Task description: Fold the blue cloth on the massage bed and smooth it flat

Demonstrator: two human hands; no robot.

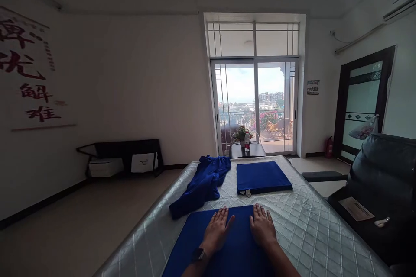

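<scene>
Flat on the quilted silver mattress [302, 225] lies a smooth spread of blue cloth [238, 257]; its near part runs out of view. My left hand [217, 230], with a watch on the wrist, rests palm down on it, thumb apart from the fingers. Across from it my right hand [262, 227] lies flat near the cloth's right edge, fingers stretched out. Beyond, to the right, sits a neatly folded blue cloth [264, 176] with a white tag [248, 192] at its near edge. A crumpled blue garment [206, 184] lies at the far left.
Right of the mattress stands a black armchair [383, 181] with a brown card [356, 208] on its seat. Beyond the far end, a small table [248, 151] bears a plant [241, 134] and a bottle [247, 142]. A black bench [126, 147] stands along the left wall.
</scene>
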